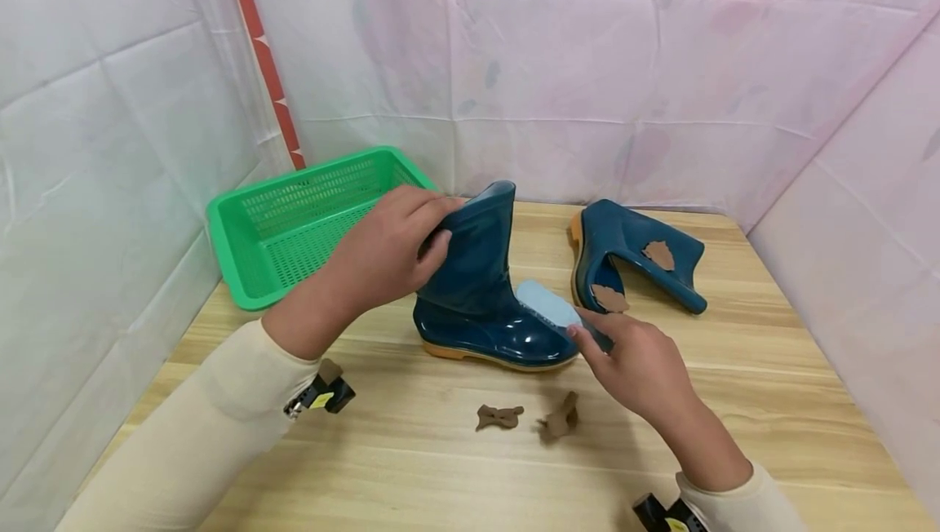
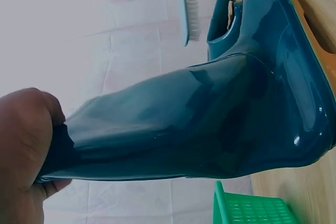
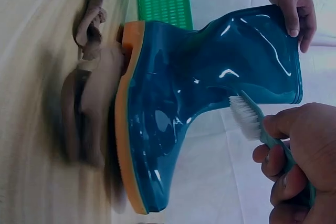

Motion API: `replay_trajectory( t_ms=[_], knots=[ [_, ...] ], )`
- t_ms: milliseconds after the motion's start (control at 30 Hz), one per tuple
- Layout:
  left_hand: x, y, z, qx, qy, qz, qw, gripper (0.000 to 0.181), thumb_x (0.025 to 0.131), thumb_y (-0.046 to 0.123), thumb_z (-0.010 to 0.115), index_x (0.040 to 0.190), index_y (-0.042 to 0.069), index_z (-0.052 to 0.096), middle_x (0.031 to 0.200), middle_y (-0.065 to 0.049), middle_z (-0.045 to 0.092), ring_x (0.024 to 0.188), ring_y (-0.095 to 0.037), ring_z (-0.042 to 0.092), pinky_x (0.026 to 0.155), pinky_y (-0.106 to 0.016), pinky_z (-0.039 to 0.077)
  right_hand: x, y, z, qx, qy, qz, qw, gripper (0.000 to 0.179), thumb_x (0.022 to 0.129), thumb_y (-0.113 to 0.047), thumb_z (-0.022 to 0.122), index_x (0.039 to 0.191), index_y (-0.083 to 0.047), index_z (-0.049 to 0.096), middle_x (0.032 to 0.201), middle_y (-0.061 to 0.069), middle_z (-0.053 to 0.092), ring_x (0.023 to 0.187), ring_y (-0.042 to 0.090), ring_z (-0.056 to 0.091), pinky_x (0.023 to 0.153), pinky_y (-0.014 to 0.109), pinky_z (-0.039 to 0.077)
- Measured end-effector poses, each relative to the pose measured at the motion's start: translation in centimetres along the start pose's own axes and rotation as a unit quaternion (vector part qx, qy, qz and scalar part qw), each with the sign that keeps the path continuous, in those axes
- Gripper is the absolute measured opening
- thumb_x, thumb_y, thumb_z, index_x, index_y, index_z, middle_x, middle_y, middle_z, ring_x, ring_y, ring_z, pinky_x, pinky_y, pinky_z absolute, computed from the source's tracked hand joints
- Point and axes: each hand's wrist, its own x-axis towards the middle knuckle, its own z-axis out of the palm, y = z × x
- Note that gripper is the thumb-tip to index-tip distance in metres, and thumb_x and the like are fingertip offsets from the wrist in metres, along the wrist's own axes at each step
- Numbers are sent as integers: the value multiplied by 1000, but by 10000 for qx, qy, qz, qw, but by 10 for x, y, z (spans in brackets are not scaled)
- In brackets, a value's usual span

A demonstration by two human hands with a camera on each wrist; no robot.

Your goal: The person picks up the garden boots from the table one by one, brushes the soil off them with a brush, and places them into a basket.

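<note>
A dark blue rubber boot (image 1: 477, 271) with a tan sole stands upright on the table. My left hand (image 1: 396, 246) grips the top edge of its shaft, thumb on one side and fingers on the other, as the left wrist view (image 2: 26, 150) also shows. In my right hand (image 1: 639, 361) is a light blue scrub brush (image 1: 547, 303), held by its handle over the boot's instep. Its white bristles (image 3: 244, 116) face the boot in the right wrist view, close to the front of the shaft.
The second boot (image 1: 631, 246) lies on its side at the right, with brown patches (image 1: 658, 254) on it. Two brown crumpled pieces (image 1: 500, 416) lie in front of the upright boot. A green plastic basket (image 1: 253, 299) stands at the back left, near the fabric walls.
</note>
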Motion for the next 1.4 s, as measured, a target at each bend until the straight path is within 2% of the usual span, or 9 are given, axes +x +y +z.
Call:
replay_trajectory(
  t_ms=[200,367,467,600,767,967,1100,1300,1400],
  knots=[
    [9,4,-4,73,-440,-193,9988,28,96,4,71,124,3,72,107,-10,73,98,-29,65,90,-43,52,-5,3,5,8,61,74,10000,43,103,-37,64,130,-5,71,99,11,76,68,17,65,58,38,52],
    [22,9,-10,16,-938,-799,9924,27,98,5,70,125,5,74,107,-10,75,98,-27,69,93,-43,54,-8,7,10,25,102,88,9999,41,103,-33,65,130,-3,71,115,17,74,92,33,72,67,47,57],
    [32,12,-16,129,-1327,-1388,9813,35,100,11,67,135,8,67,98,-9,75,90,-26,69,85,-42,56,-11,9,12,53,128,113,9998,40,102,-32,66,130,-3,71,117,18,73,94,34,72,69,50,58],
    [46,15,-21,386,-1916,-2031,9594,37,102,16,63,138,10,63,97,-6,73,83,-24,66,74,-41,56,-14,11,13,73,163,170,9997,39,102,-31,67,129,-4,72,114,18,74,90,32,72,67,49,57],
    [60,17,-24,497,-2464,-2384,9381,27,102,22,61,124,12,72,106,-3,73,87,-22,64,74,-41,55,-18,14,14,98,217,201,9995,38,101,-30,67,128,-4,72,111,17,75,87,31,73,68,50,57],
    [69,21,-28,501,-2661,-2676,9247,23,104,27,63,120,15,74,105,-1,73,88,-20,64,73,-40,55,-22,19,15,182,183,298,9992,41,103,-35,64,128,-3,72,112,18,74,95,34,72,73,54,57],
    [72,22,-28,522,-2548,-2625,9292,16,104,26,62,109,15,73,97,1,71,83,-19,63,73,-38,54,-24,22,17,158,132,457,9987,42,103,-37,64,128,-4,72,113,16,74,96,33,72,74,53,57],
    [74,19,-24,1018,-1998,-2059,9525,16,106,25,60,104,14,71,95,-2,73,84,-22,65,74,-39,54,-29,25,18,165,458,472,9977,39,101,-33,68,125,-3,74,103,12,75,77,21,65,61,38,51],
    [75,16,-27,1338,-1691,-1820,9593,19,106,26,59,105,13,73,95,-3,75,82,-25,67,72,-39,53,-31,27,19,183,694,408,9966,38,100,-30,69,125,-2,73,100,12,75,73,19,63,58,35,47]
  ],
)
